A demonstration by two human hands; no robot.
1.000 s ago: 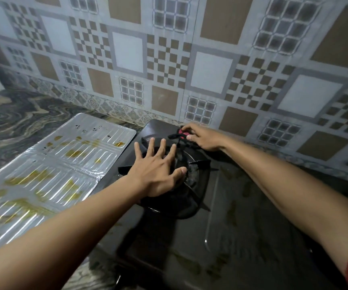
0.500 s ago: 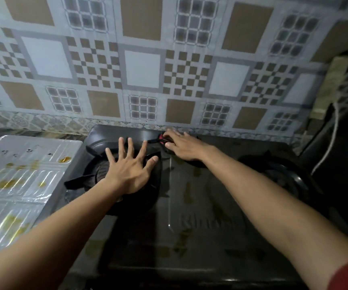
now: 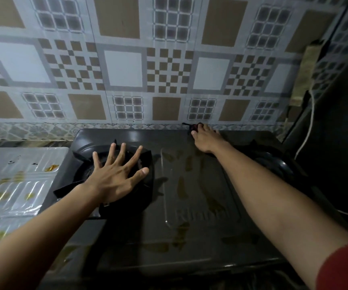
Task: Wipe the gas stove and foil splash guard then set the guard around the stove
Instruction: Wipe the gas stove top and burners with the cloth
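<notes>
While the left grip (image 3: 116,176) lies flat, fingers spread wide, on the black pan support (image 3: 64,190), the right grip (image 3: 205,139) reaches the back edge of the glossy, brown-smeared gas stove (image 3: 200,237) and covers a small dark-red thing (image 3: 194,127); pinched or not, I cannot tell. Left of the left grip, the ribbed foil splash guard (image 3: 18,181), stained yellow-brown, lies flat on the worktop (image 3: 22,141). Patterned tiles (image 3: 123,68) rise behind.
</notes>
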